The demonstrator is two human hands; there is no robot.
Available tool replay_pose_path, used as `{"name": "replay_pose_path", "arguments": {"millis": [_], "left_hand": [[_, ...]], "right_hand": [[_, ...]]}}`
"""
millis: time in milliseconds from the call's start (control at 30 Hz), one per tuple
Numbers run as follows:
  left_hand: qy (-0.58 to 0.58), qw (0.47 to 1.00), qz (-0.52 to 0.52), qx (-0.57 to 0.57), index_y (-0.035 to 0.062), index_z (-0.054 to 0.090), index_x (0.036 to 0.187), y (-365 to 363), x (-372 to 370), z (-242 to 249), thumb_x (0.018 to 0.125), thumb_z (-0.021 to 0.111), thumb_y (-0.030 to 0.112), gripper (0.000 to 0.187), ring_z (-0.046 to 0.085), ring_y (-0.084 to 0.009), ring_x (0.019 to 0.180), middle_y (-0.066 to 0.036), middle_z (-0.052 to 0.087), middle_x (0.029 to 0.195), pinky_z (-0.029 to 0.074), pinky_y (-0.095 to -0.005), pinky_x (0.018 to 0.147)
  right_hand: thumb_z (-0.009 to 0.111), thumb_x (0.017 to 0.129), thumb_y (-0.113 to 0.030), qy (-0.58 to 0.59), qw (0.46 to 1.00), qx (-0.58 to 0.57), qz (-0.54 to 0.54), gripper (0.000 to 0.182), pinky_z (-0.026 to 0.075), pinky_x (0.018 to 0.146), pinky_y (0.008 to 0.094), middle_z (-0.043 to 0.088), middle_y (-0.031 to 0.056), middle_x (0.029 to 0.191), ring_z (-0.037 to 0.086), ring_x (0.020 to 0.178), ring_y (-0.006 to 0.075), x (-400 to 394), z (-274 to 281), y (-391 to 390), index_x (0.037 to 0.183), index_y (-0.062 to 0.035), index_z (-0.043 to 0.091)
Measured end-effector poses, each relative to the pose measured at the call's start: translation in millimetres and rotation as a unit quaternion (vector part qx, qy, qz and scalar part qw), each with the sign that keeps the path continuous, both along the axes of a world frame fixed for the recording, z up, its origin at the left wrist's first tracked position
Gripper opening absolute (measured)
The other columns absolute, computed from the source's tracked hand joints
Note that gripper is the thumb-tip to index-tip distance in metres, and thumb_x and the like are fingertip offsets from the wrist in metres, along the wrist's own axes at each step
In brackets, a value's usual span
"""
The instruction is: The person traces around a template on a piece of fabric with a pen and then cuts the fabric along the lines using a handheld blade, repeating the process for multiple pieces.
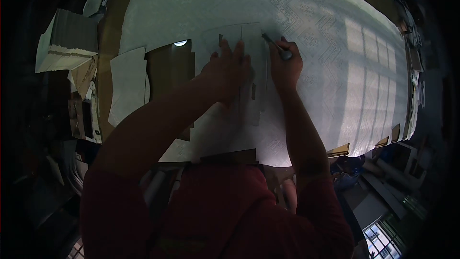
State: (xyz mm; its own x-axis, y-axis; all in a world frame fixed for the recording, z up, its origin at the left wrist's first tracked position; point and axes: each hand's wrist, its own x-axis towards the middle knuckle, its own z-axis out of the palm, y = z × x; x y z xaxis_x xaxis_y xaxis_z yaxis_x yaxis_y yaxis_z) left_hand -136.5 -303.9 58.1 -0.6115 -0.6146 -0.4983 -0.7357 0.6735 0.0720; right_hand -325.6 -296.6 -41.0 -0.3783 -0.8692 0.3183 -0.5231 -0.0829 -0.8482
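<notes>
Template (257, 60): pale, slotted, flat on the cloth (321, 81) ahead of me; long axis runs away from my body.
Left hand (229, 69): nearer, laid over it, fingers spread.
Right hand (287, 60): just off its right edge, fingers closed round a slim tool (285, 54); tip near that edge, touching or not I can't tell.
Loose piece (128, 81): left of my left hand, past a brown gap of table (167, 76).
Containers: none I can make out; stack (72, 33) of sheets at the table's left.
</notes>
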Motion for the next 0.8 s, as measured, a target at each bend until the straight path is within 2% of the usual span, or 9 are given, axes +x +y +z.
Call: {"name": "replay_pose_path", "arguments": {"millis": [67,100,167,200,267,433,600,667,800], "left_hand": [[0.014,1.000,-0.002,-0.011,0.0011,0.030,0.160,1,2,-6,0.056,0.102,0.040,0.133,0.020,-0.0607,0.151,-0.031,0.016,0.169,0.044,-0.0609,0.116],[0.018,1.000,0.000,-0.020,0.0026,0.030,0.161,1,3,-7,0.053,0.103,0.041,0.136,0.023,-0.0602,0.151,-0.031,0.017,0.169,0.044,-0.0619,0.115],[0.017,1.000,-0.006,-0.011,0.0025,0.031,0.161,1,4,-5,0.053,0.103,0.042,0.135,0.021,-0.0595,0.152,-0.029,0.019,0.169,0.043,-0.0639,0.114],[0.010,1.000,-0.010,-0.003,0.0024,0.032,0.161,0,5,0,0.054,0.103,0.044,0.135,0.019,-0.0587,0.153,-0.028,0.021,0.169,0.043,-0.0660,0.113],[0.002,0.999,-0.033,0.016,0.0024,0.035,0.160,-3,5,10,0.053,0.103,0.045,0.134,0.016,-0.0578,0.154,-0.025,0.023,0.169,0.042,-0.0688,0.112],[-0.020,0.996,-0.070,0.043,0.0026,0.040,0.158,-8,2,15,0.049,0.104,0.046,0.134,0.010,-0.0558,0.155,-0.020,0.029,0.168,0.042,-0.0752,0.109],[-0.013,0.999,-0.028,0.017,0.0026,0.038,0.159,-5,-1,4,0.047,0.105,0.044,0.137,0.016,-0.0590,0.153,-0.027,0.020,0.169,0.044,-0.0713,0.110],[-0.001,1.000,-0.015,0.014,0.0026,0.037,0.159,-3,1,2,0.047,0.105,0.043,0.137,0.019,-0.0601,0.152,-0.029,0.018,0.169,0.044,-0.0697,0.111],[0.002,1.000,-0.004,0.031,0.0025,0.036,0.160,-4,0,11,0.047,0.105,0.040,0.137,0.022,-0.0621,0.150,-0.031,0.016,0.169,0.045,-0.0658,0.112]], "right_hand": [[0.083,0.087,-0.016,-0.014,0.994,-0.005,-0.110,0.022,0.056,0.091,0.0370,0.077,0.0179,0.108,0.075,0.109,0.0272,22,6,1,0.102,-0.0026,0.073],[0.083,0.087,-0.016,-0.007,0.994,-0.007,-0.113,0.022,0.056,0.091,0.0370,0.077,0.0179,0.108,0.075,0.109,0.0272,27,15,0,0.102,-0.0026,0.073],[0.085,0.084,-0.020,0.000,0.982,0.120,-0.144,0.025,0.058,0.082,0.0386,0.078,0.0177,0.097,0.077,0.095,0.0279,35,37,-8,0.100,-0.0036,0.075],[0.085,0.084,-0.020,0.005,0.982,0.120,-0.146,0.025,0.058,0.082,0.0386,0.078,0.0177,0.097,0.077,0.095,0.0279,36,38,-14,0.100,-0.0036,0.075],[0.084,0.085,-0.020,0.068,0.984,0.112,-0.118,0.024,0.058,0.076,0.0394,0.078,0.0169,0.090,0.077,0.084,0.0278,32,39,-24,0.101,-0.0042,0.075],[0.083,0.087,-0.020,0.079,0.985,0.126,-0.087,0.023,0.057,0.077,0.0376,0.077,0.0164,0.091,0.076,0.085,0.0265,25,47,-42,0.102,-0.0048,0.075],[0.081,0.090,-0.018,0.063,0.992,0.078,-0.072,0.020,0.056,0.076,0.0348,0.077,0.0142,0.093,0.074,0.082,0.0229,22,26,-39,0.103,-0.0047,0.074],[0.082,0.090,-0.016,0.036,0.996,0.065,-0.044,0.019,0.055,0.076,0.0317,0.076,0.0099,0.091,0.070,0.080,0.0165,15,23,-41,0.102,-0.0039,0.074],[0.082,0.086,-0.012,0.036,0.996,0.080,0.023,0.016,0.055,0.074,0.0331,0.076,0.0119,0.086,0.071,0.076,0.0197,-21,38,-57,0.099,-0.0054,0.075]]}}
